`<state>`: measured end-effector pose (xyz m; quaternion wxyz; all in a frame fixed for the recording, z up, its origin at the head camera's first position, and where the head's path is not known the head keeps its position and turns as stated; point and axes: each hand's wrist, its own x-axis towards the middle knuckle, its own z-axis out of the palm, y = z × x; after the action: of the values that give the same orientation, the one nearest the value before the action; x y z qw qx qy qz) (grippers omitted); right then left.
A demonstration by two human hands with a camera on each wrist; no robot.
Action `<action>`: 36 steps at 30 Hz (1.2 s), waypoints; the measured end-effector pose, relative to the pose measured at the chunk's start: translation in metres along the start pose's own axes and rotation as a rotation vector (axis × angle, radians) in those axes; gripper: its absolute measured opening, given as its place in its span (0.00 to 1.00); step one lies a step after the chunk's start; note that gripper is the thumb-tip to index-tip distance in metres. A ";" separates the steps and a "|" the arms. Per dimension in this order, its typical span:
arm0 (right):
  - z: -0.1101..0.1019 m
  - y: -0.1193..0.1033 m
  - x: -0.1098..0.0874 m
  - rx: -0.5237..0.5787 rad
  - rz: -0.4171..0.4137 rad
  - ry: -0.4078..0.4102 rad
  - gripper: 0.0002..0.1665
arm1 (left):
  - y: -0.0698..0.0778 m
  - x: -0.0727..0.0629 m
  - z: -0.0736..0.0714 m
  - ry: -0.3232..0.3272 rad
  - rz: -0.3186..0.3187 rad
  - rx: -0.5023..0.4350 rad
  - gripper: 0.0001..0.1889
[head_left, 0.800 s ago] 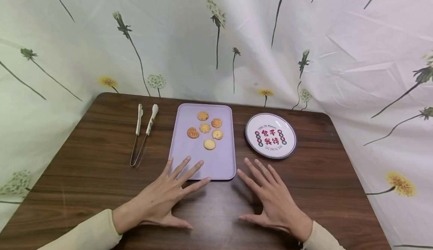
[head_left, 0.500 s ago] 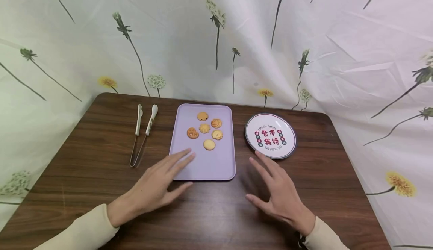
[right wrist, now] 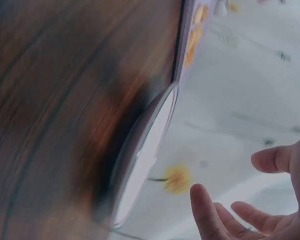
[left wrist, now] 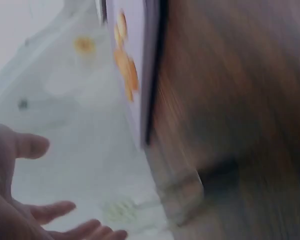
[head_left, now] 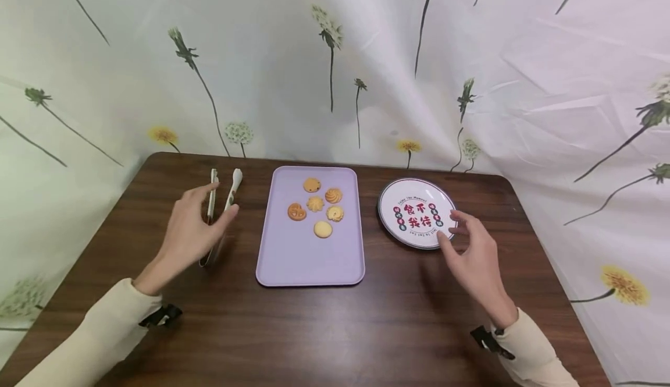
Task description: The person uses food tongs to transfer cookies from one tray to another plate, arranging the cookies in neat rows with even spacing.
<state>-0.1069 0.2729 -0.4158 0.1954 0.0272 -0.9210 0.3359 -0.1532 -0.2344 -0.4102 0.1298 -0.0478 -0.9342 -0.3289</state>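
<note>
In the head view my left hand (head_left: pixel 188 227) hovers over the metal tongs (head_left: pixel 230 195) with white tips, thumb and fingers apart, hiding part of them. My right hand (head_left: pixel 476 253) is at the right front rim of a white plate (head_left: pixel 413 192) with red lettering and a dark edge; its fingers are bent loosely and hold nothing. Between the hands lies a light purple tray (head_left: pixel 309 267) bearing several cookies (head_left: pixel 323 229) of different shapes. The right wrist view shows the plate (right wrist: pixel 150 155) low on the table, with the right hand (right wrist: pixel 260 205) above it, fingers spread.
A dark wood-grain table (head_left: pixel 324 334) carries everything. Behind it hangs a white curtain (head_left: pixel 282 84) printed with dandelions, close along the table's back edge. Dark straps (head_left: pixel 161 315) sit at both wrists.
My left hand has moved left and away from the tray to the tongs. My right hand has moved right and forward to the plate's rim. The head view has shifted slightly.
</note>
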 end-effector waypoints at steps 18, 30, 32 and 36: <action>0.008 0.073 0.031 0.275 0.632 -0.226 0.39 | -0.052 0.043 0.006 -0.368 -0.299 0.199 0.59; 0.021 0.077 0.039 0.389 0.667 -0.264 0.36 | -0.057 0.054 0.015 -0.383 -0.268 0.287 0.40; 0.023 0.077 0.041 0.405 0.674 -0.271 0.37 | -0.056 0.054 0.015 -0.387 -0.256 0.285 0.37; 0.024 0.078 0.041 0.418 0.697 -0.280 0.38 | -0.058 0.052 0.014 -0.388 -0.213 0.269 0.37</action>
<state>-0.1676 0.3213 -0.4647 -0.0663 -0.2012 -0.8050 0.5542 -0.2158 -0.2705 -0.4411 -0.0820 0.0063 -0.9767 -0.1981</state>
